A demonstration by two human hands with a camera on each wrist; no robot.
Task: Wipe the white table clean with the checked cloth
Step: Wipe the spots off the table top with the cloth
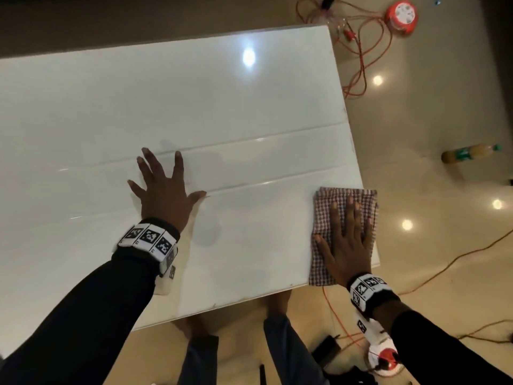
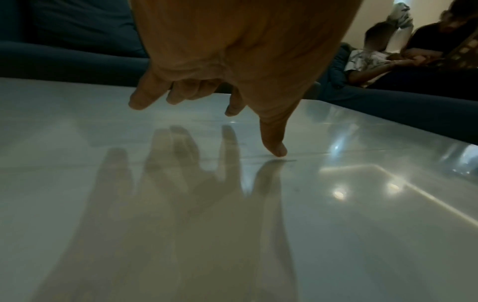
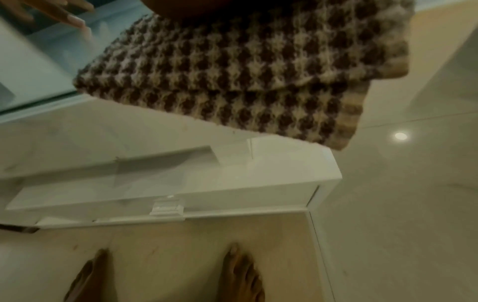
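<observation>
The glossy white table (image 1: 194,107) fills most of the head view. A folded brown-and-white checked cloth (image 1: 333,207) lies on its near right corner, overhanging the near and right edges. My right hand (image 1: 347,237) lies flat on the cloth with straight, spread fingers. In the right wrist view the cloth (image 3: 245,77) hangs past the table edge (image 3: 51,114). My left hand (image 1: 162,187) rests flat on the bare table to the left, fingers spread. In the left wrist view my left hand (image 2: 212,102) shows its thumb tip touching the table (image 2: 362,224).
On the floor lie orange cables (image 1: 363,51), a red-and-white cable reel (image 1: 401,16) at the back right and a bottle (image 1: 469,152) to the right. My bare feet (image 3: 240,273) stand by the near edge. People (image 2: 388,55) sit beyond the table's far side.
</observation>
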